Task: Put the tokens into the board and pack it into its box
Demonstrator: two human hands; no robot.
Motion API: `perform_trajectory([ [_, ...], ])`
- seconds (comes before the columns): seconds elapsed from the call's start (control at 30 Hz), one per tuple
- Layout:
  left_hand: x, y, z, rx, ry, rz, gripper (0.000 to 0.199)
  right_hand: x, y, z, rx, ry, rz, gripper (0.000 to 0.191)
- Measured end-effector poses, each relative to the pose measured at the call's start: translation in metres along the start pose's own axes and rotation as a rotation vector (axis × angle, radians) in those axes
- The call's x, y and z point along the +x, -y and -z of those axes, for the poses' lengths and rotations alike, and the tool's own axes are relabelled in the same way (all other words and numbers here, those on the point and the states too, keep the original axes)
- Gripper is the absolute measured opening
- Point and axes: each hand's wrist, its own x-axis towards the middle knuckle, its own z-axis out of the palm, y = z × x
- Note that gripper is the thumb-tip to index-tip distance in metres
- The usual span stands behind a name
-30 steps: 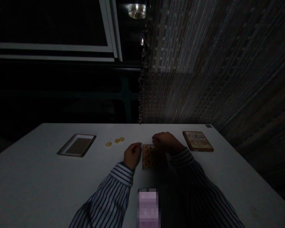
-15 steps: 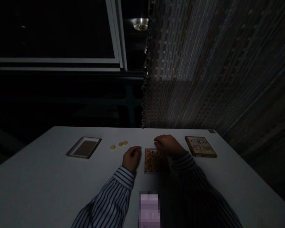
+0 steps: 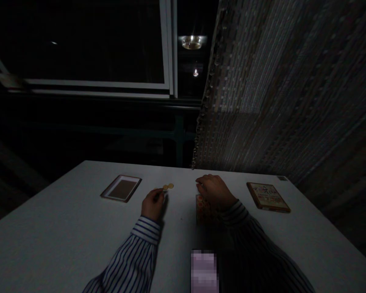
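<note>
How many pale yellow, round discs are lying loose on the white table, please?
2 visible: the nearer disc is by the fingertips of the bare left hand; the farther disc is immediately right of it. The hand may hide others.

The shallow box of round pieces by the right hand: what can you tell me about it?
The box lies flat on the white table, holding round pieces with reddish marks. A thin, straight left rim shows. The right hand hides its far right part; whether they touch, I cannot tell. Its right side is lost in shadow, its material unclear.
</note>
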Motion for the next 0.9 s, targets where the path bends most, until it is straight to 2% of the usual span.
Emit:
perform_trajectory([
  [0.17, 0.012, 0.012, 0.015, 0.206, 0.011, -0.146, 0.025, 0.015, 0.019, -0.003, 0.041, 0.008, 0.029, 0.032],
  [0.3, 0.018, 0.020, 0.017, 0.371, 0.003, -0.235, 0.027, 0.026, 0.034, -0.011, 0.026, 0.004, 0.079, 0.031],
  [0.43, 0.019, 0.028, 0.014, 0.489, 0.031, -0.232, 0.033, 0.035, 0.049, -0.026, 0.016, 0.035, 0.128, 0.031],
  [0.6, 0.018, 0.030, 0.012, 0.553, 0.077, -0.211, 0.034, 0.039, 0.064, -0.051, 0.039, 0.005, 0.169, 0.030],
  [0.73, 0.017, 0.026, 0.012, 0.601, 0.098, -0.228, 0.030, 0.039, 0.068, -0.067, 0.049, -0.038, 0.190, 0.027],
  [0.9, 0.016, 0.020, 0.014, 0.611, 0.125, -0.228, 0.028, 0.037, 0.068, -0.075, 0.053, -0.066, 0.208, 0.024],
])
